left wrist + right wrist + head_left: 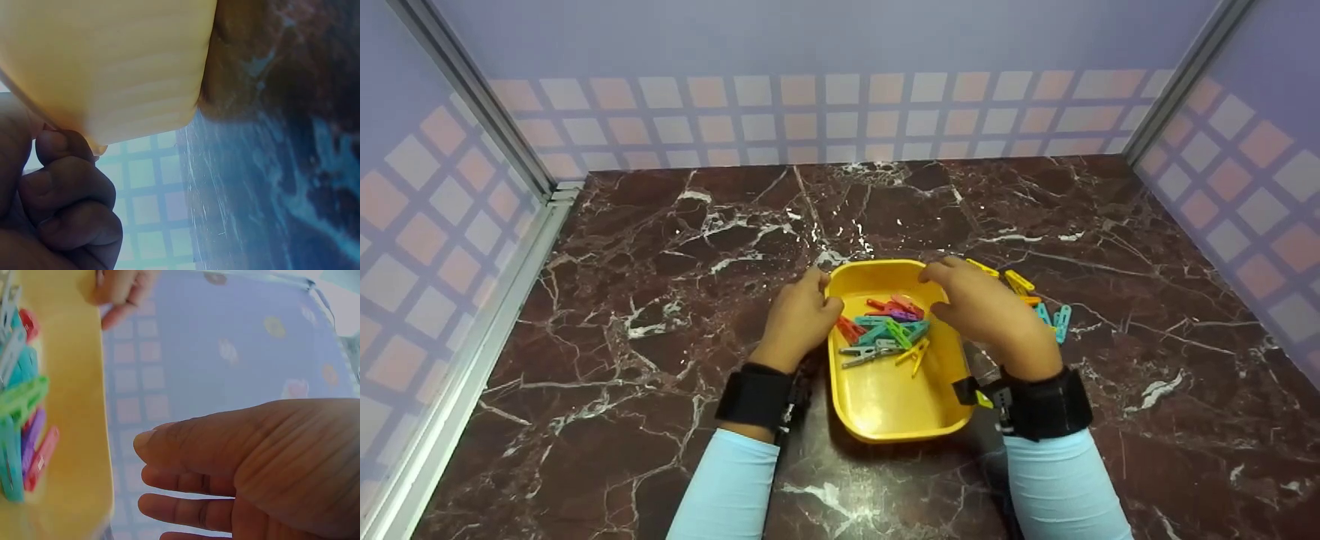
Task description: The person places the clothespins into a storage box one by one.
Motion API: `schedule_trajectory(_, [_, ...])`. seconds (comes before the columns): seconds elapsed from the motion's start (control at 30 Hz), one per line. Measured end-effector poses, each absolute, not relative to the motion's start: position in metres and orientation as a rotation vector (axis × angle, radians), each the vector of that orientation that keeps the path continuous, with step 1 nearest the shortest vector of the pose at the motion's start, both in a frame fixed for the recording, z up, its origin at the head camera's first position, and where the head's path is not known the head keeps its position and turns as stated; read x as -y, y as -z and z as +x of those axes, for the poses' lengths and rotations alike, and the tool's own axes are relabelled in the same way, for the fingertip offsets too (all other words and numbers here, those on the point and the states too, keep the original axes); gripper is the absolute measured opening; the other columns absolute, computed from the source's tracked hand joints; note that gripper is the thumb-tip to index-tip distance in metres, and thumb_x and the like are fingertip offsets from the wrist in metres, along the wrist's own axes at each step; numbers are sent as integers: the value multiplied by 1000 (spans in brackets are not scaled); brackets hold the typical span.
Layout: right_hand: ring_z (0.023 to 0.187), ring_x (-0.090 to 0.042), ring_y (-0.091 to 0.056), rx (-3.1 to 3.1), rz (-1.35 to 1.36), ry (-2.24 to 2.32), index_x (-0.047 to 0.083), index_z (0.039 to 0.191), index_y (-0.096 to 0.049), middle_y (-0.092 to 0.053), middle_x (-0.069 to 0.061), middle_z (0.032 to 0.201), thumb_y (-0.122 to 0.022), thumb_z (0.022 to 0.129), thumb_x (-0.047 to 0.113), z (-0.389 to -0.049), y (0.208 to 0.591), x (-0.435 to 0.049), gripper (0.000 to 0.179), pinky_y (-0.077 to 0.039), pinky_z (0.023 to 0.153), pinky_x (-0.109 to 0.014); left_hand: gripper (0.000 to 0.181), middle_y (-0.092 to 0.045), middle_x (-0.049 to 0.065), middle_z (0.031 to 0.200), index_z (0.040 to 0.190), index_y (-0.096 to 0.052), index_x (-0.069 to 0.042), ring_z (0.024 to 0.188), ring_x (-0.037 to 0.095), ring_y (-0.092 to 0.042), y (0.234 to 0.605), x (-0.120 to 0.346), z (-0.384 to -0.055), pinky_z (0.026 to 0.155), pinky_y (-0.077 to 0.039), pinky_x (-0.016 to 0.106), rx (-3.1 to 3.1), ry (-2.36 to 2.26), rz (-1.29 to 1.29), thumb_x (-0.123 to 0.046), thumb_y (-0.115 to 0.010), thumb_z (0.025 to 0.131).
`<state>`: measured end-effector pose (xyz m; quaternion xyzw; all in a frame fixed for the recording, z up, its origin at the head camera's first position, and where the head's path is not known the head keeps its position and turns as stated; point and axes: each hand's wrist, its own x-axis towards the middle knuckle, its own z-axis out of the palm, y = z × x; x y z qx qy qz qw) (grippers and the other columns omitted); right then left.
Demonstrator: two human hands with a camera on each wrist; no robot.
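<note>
- You are at a small booth-like workspace; whether it stands in a home, a lab or an office, you cannot tell from here.
- Around you rise a lilac back wall (840, 37), left wall (397, 82) and right wall (1267, 82).
- You see grey metal strips (1187, 75) where these meet, like partition panels.
- Pink and white squares (799, 90) band the walls, tile-fashion.
- Before you spreads a dark, white-veined, marble-look tabletop (600, 420).
</note>
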<state>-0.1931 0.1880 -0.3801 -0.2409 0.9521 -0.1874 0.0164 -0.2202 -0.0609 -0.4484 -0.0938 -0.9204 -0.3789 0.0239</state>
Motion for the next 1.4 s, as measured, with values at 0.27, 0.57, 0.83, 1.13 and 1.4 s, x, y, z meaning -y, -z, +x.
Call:
schedule_trajectory(0.27, [103,-35,-58,-2970,-561,698,0,114,-65,-61,-17,110,-64,86,1,-213,391,-219,28,-45,94,-51,29,-58,4,66,114,-60,-3,61,21,-57,448,63,-221,58,-46,36,2841,1167,-282,-17,-59,89])
schedule_trajectory(0.57, [114,-42,-54,-2966,-460,633,-2,124,-59,-58,-24,123,-65,88,6,-262,424,-251,37,-39,101,-56,28,-56,2,64,116,-60,-7,60,19,-57,450,62,-219,57,-46,34,2868,1210,-236,-18,-60,89])
schedule_trajectory(0.83, [121,-43,-50,-2896,-317,608,-2,135,-52,-54,-26,132,-65,90,10,-295,436,-275,49,-38,103,-59,28,-60,5,71,115,-59,-4,61,20,-58,449,61,-221,57,-48,34,2851,1172,-278,-18,-59,90])
schedule_trajectory(1.13, [74,-29,-56,-2903,-502,491,2,97,-63,-61,-12,83,-63,88,9,-305,450,-275,11,-48,69,-44,29,-59,4,70,115,-60,-5,63,21,-57,449,59,-220,59,-47,36,2858,1153,-269,-19,-58,89])
schedule_trajectory(1.4, [72,-27,-58,-2868,-449,540,6,97,-65,-64,-9,84,-62,89,8,-297,437,-267,9,-51,65,-42,29,-59,3,67,116,-60,-5,61,20,-58,449,61,-221,56,-46,34,2856,1182,-266,-19,-58,90])
